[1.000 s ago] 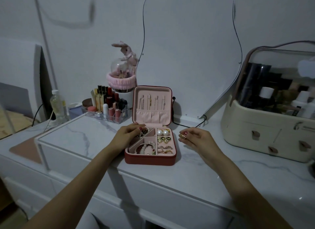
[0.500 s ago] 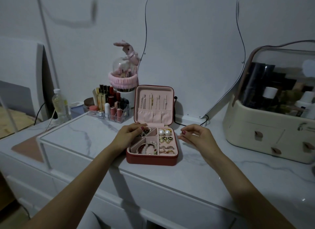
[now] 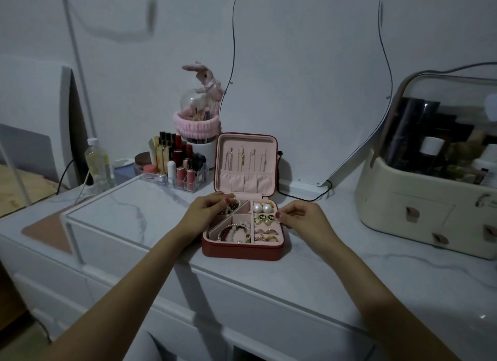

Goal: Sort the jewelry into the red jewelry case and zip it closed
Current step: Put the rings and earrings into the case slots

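From the head camera, no brand, label or writing can be read anywhere; the room is dim and every bottle and tube is too small or too blurred to make out.

The red jewelry case [image 3: 242,249] lies open on the marble-patterned worktop [image 3: 129,212], near its front edge, with its pink-lined lid [image 3: 246,167] standing upright and necklaces [image 3: 246,157] hanging in it. In the tray, two pearl earrings [image 3: 262,207] sit in the far right compartment, gold and dark earrings [image 3: 263,218] in the one nearer, rings [image 3: 266,234] nearest, and bracelets [image 3: 235,233] in the big left compartment.

The left hand [image 3: 208,207] reaches into the far left compartment, its grip curled over a dark beaded piece [image 3: 233,206]; I cannot tell whether it truly pinches it. The right hand [image 3: 301,218] rests at the case's right rim, fingers curled together, and what they hold, if anything, is too small to see.

Behind the case on the left stand a clear lipstick organizer [image 3: 174,172], a plastic bottle [image 3: 96,163] and a glass dome with a pink bunny [image 3: 204,78] on top. A wavy mirror [image 3: 309,78] leans against the wall, a black cable [image 3: 309,196] running just behind the case. A cream cosmetics box [image 3: 425,207] with a clear hood stands well to the right.
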